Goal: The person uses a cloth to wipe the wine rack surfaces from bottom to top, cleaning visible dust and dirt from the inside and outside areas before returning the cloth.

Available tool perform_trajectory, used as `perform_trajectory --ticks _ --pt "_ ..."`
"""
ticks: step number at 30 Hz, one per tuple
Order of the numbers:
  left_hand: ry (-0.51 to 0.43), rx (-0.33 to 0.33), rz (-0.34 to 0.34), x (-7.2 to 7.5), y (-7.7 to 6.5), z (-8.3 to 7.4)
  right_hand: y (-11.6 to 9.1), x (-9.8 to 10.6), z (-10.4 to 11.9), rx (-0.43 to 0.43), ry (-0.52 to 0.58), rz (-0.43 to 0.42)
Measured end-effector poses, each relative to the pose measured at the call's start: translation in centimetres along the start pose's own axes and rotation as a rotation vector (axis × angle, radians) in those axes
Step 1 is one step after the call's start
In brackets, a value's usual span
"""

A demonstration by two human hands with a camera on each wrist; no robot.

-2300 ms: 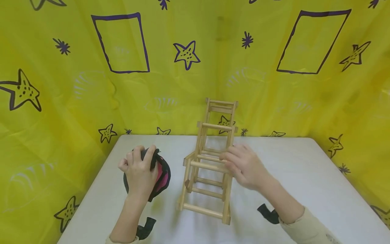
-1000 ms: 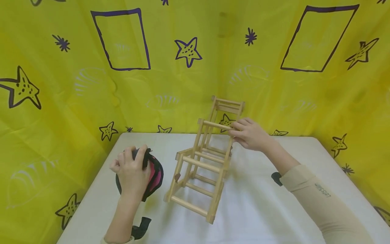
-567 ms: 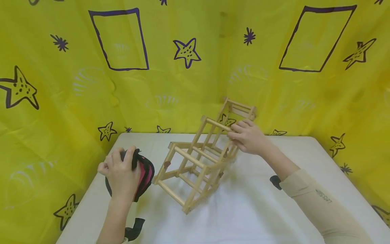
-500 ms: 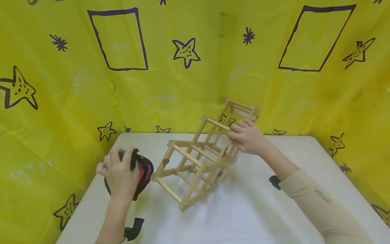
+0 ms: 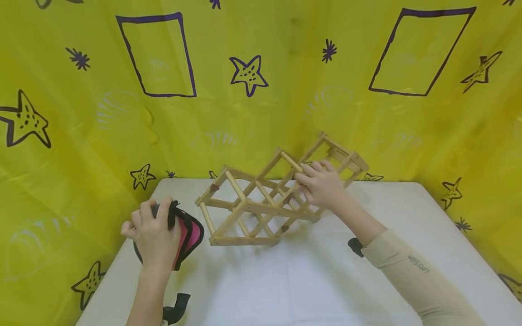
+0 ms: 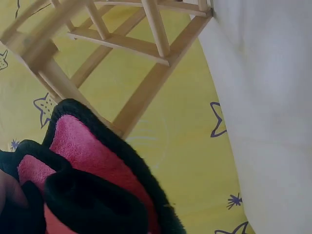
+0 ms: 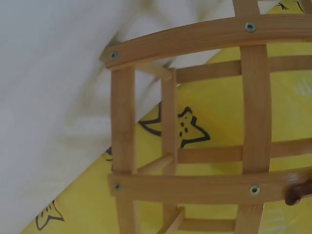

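A wooden lattice rack [image 5: 281, 211], with pale slats and round crossbars, slants across the back of the table. My right hand [image 5: 320, 183] grips its upper side near the middle, fingers curled over a bar. Slats joined by metal rivets fill the right wrist view, where my hand does not show. At the left, my left hand [image 5: 152, 233] clutches a soft black-edged fabric piece [image 6: 83, 141] with a fuzzy pink inside. Its outer side is mostly hidden by the hand. The rack's near end stands just right of this piece.
The white table [image 5: 285, 285] ends at a yellow curtain [image 5: 253, 117] printed with starfish. A small black curved piece [image 5: 176, 309] shows beside the left wrist, another black piece [image 5: 356, 247] by the right sleeve. Brown knobs [image 7: 298, 192] stick out from the slats.
The rack has turned from pointing away to lying crosswise, near end swinging left, far end right. My right hand shifted farther back along it. My left hand drifted left, still holding the fabric piece.
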State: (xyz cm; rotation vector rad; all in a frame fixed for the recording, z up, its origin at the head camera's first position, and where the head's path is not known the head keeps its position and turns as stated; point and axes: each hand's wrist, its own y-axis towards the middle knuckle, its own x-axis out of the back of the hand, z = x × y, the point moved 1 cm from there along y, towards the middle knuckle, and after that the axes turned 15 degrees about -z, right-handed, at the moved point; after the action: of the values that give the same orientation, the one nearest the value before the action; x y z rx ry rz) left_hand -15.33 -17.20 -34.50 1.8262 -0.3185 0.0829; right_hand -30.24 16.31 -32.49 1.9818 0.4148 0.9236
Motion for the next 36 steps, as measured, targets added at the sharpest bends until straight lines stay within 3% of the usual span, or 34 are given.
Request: perform_trajectory --ticks 6,10,16,24,29,32,36 --pt "-0.015 -0.003 0.011 -0.4 0.4 0.1 0.6 -0.7 0.5 -0.066 -0.002 0.088" --pt "-0.012 -0.002 0.011 -0.3 0.3 0.1 -0.1 -0.7 -0.4 -0.119 0.025 0.138" --pt "-0.015 -0.012 0.016 -0.3 0.1 0.3 -1.9 0.6 -3.7 -0.164 -0.012 0.102" --pt "-0.008 -0.009 0.017 -0.3 0.0 0.4 -4.7 1.8 -8.7 -0.246 -0.088 0.205" --pt "-0.004 -0.012 0.016 -0.4 0.0 0.5 -5.6 2.4 -10.3 -0.294 -0.074 0.283" --pt "0.002 -0.016 0.020 -0.4 -0.1 0.5 -5.9 2.5 -10.7 -0.276 -0.056 0.256" --pt "0.007 -0.005 0.019 -0.3 -0.1 0.5 -6.1 2.2 -10.7 -0.206 -0.013 0.128"
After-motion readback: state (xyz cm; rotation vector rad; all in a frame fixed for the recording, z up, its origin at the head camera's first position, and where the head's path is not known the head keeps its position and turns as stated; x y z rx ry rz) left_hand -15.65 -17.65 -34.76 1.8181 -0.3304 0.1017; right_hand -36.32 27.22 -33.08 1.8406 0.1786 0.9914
